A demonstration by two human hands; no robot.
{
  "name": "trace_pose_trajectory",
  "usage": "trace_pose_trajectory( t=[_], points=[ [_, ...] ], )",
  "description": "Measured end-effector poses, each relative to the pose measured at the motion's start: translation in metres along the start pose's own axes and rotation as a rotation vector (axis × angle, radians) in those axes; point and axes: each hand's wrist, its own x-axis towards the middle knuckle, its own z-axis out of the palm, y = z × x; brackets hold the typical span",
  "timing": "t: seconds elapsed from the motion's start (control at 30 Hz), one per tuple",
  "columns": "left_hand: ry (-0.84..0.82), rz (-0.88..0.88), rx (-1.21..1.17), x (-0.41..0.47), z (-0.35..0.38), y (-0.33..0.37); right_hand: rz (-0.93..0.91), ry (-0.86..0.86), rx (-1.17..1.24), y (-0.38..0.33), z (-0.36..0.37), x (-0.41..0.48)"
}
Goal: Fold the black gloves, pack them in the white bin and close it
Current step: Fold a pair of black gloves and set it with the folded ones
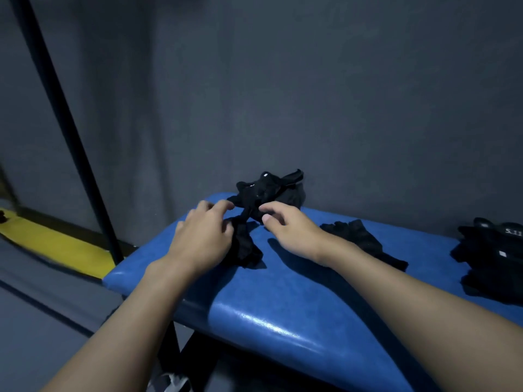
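A thin black glove [246,247] lies crumpled on the blue padded bench [283,301], running back toward a heap of black gloves [268,188] by the wall. My left hand [203,236] sits over the glove's left edge with curled fingers gripping it. My right hand [288,224] pinches the same glove's upper part between thumb and fingers, just in front of the heap. Another flat black glove [365,241] lies to the right, partly behind my right forearm. The white bin is not in view.
A stack of thicker black gloves with white labels [492,256] sits at the bench's right end. A dark grey wall stands close behind the bench. At the left a black pole [70,131] slants up, with a yellow strip [56,244] on the floor.
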Motion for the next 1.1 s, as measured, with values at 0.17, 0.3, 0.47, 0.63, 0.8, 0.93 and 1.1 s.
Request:
trace_pose_trajectory(
  t=[0.17,0.3,0.47,0.63,0.8,0.93,1.1],
  points=[
    [-0.071,-0.032,-0.048,0.003,0.010,-0.015,0.023,-0.062,0.169,-0.004,0.003,-0.009],
    [0.041,-0.131,-0.325,0.007,0.005,-0.012,-0.001,-0.199,0.237,-0.012,0.003,-0.017],
    [0.127,-0.226,-0.636,0.009,0.004,-0.008,-0.044,-0.118,0.271,-0.013,0.000,-0.017],
    [0.136,-0.170,-0.920,0.006,-0.004,0.010,-0.057,0.079,0.306,-0.015,-0.007,-0.019],
    [0.072,-0.005,-1.041,0.001,-0.008,0.021,-0.100,0.134,0.317,-0.016,-0.020,-0.019],
    [0.100,0.014,-1.067,0.001,-0.009,0.023,-0.102,0.182,0.335,-0.017,-0.026,-0.023],
    [0.158,0.036,-1.099,0.000,-0.009,0.031,-0.133,0.226,0.526,-0.020,-0.035,-0.027]
  ],
)
